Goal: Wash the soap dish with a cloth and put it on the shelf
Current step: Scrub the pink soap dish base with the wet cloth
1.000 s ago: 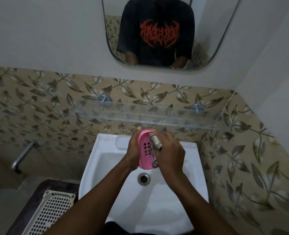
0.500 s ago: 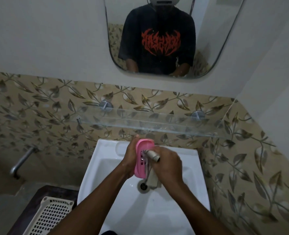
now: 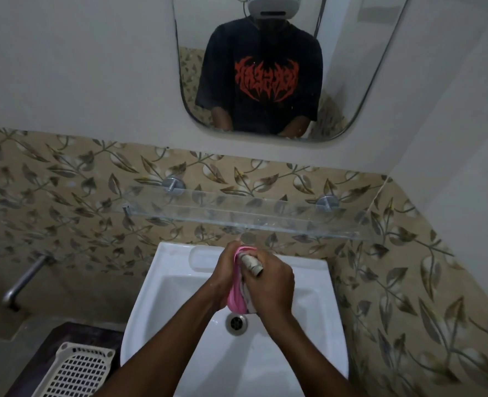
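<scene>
While held on edge over white ceramic washbasin, pink oval plastic soap dish stands upright between both hands, at 12 o'clock of drain. Left hand curls round dish from 9 o'clock side. Right hand, at 3 o'clock, grips bunched grey-white cloth against dish face. Only pink rim shows. Clear glass shelf at 12 o'clock, apart from dish.

pink soap dish upright, cloth against it

Left hand grips soap dish, right hand grips cloth
</scene>
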